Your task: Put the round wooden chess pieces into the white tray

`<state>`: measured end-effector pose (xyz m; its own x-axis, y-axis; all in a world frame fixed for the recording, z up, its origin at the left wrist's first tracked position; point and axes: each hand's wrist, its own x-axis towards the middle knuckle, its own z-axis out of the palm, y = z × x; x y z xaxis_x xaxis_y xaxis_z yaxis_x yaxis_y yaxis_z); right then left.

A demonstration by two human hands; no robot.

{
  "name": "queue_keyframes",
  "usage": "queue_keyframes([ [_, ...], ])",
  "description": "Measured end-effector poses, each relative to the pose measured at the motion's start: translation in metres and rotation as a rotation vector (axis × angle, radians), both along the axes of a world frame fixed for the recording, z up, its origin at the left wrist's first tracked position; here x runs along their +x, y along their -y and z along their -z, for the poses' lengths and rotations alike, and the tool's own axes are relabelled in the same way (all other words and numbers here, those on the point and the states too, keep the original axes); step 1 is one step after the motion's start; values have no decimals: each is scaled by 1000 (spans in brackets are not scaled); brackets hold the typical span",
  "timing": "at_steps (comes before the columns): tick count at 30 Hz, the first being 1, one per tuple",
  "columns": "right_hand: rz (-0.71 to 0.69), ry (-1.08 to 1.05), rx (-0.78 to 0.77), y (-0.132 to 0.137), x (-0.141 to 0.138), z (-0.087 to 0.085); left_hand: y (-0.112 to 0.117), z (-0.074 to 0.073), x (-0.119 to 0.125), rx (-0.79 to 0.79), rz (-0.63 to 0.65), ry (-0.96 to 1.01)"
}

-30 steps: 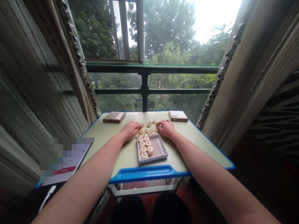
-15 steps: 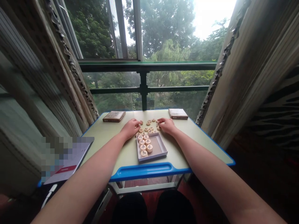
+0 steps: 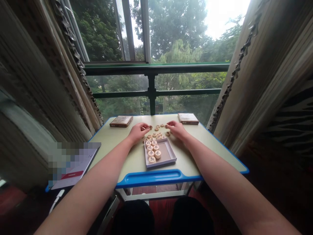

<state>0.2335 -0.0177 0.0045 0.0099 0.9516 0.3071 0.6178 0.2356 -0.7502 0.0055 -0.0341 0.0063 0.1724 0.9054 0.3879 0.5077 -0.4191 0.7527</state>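
Observation:
On the small table (image 3: 117,143) a shallow grey tray (image 3: 168,156) holds several round wooden chess pieces (image 3: 153,150) along its left side. More loose pieces (image 3: 157,130) lie scattered just beyond the tray. My left hand (image 3: 137,131) rests at the left of the scatter, fingers curled and pinched on one piece (image 3: 143,128). My right hand (image 3: 176,128) lies at the right of the scatter, fingertips closed on a piece (image 3: 167,126).
Two flat brown boxes sit at the far corners, one on the left (image 3: 121,121) and one on the right (image 3: 187,118). A window railing (image 3: 151,92) stands right behind the table. Curtains hang on both sides. A paper pad (image 3: 73,166) lies at the lower left.
Both hands have slid a little farther from me over the loose pieces, and their fingers have closed on pieces. The view has shifted slightly.

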Motion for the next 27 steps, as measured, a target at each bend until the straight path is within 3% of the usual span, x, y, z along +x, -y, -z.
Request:
queue_keyframes([
  [3, -4, -18, -16, 1, 0, -1, 3, -4, 1, -122, 30, 132],
  [7, -9, 121, 40, 2, 1, -2, 9, -10, 5, -253, 51, 289],
  [13, 19, 270, 72, 3, 0, -2, 9, -11, 7, -309, 116, 495],
  [19, 4, 349, 57, 1, -1, 2, 8, -10, 5, -299, 93, 450],
  [23, 55, 298, 222, 10, -4, -8, 7, -11, 5, -263, 93, 405],
  [25, -13, 234, 336, 19, -9, -15, 6, -11, 6, -266, 105, 401],
  [27, -182, 207, 382, 28, -14, -19, 7, -12, 8, -270, 136, 411],
])
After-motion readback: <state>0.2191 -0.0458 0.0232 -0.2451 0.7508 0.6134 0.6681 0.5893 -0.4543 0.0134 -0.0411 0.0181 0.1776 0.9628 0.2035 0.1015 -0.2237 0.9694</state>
